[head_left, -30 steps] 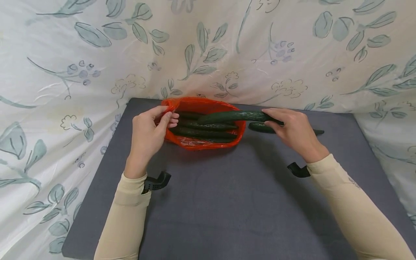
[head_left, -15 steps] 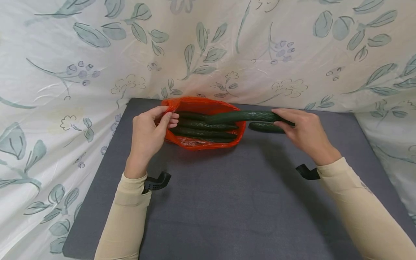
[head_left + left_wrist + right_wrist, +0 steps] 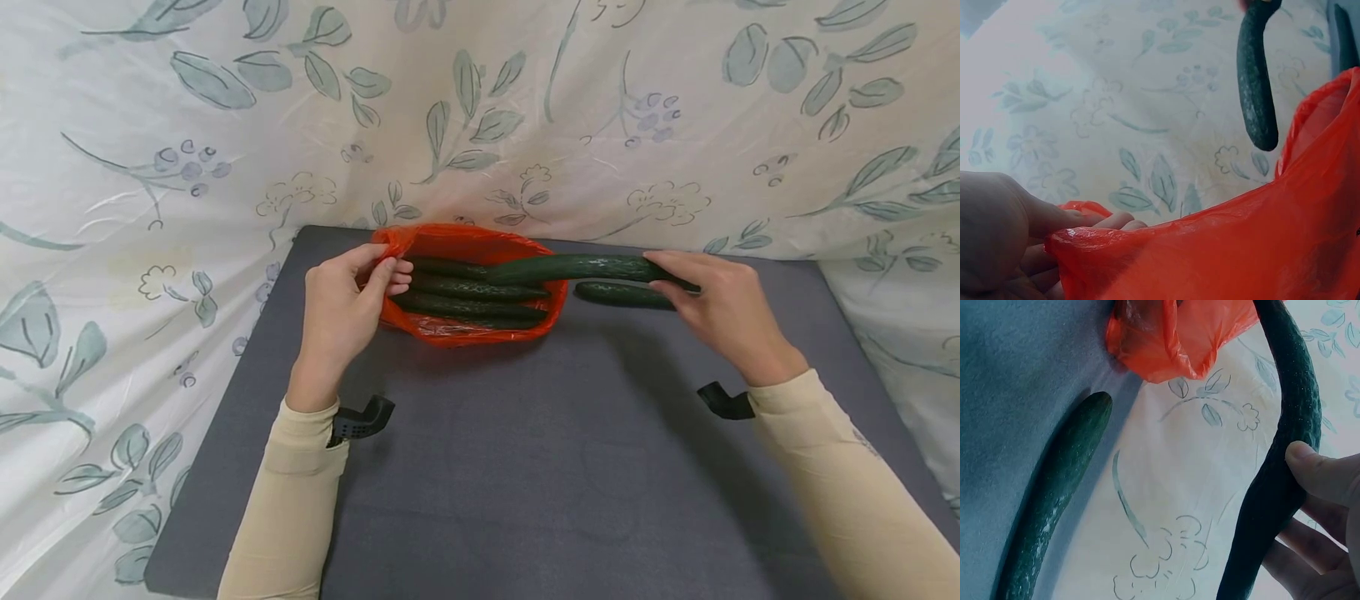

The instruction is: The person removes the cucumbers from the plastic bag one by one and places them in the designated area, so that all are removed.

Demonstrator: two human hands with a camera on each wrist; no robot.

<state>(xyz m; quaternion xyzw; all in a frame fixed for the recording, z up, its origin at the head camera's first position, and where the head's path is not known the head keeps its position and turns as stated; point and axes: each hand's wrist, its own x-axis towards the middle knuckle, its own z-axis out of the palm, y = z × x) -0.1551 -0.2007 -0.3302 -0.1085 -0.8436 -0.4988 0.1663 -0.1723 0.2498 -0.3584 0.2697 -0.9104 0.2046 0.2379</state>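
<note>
My left hand (image 3: 343, 308) pinches the left rim of an orange-red plastic bag (image 3: 480, 340), whose mouth stands wide. Inside the bag several dark green cucumbers (image 3: 472, 308) lie side by side. In my right hand (image 3: 727, 308) is another long cucumber (image 3: 585, 267), gripped near its right end between thumb and fingers. Its left end overlaps the bag's mouth in the head view. The left wrist view shows this held cucumber (image 3: 1256, 87) hanging above the bag's rim. A further cucumber (image 3: 1054, 494) rests on the table behind the right hand, partly hidden by it in the head view.
The grey tabletop (image 3: 525, 467) carries the bag near its back edge. Directly behind and along the left side hangs a pale curtain (image 3: 570, 150) with a leaf pattern. Black wrist mounts (image 3: 363, 418) sit below both hands.
My right hand has moved to the right, drawing the held cucumber along with it, so less of it overlaps the bag. The left hand and bag have stayed in place.
</note>
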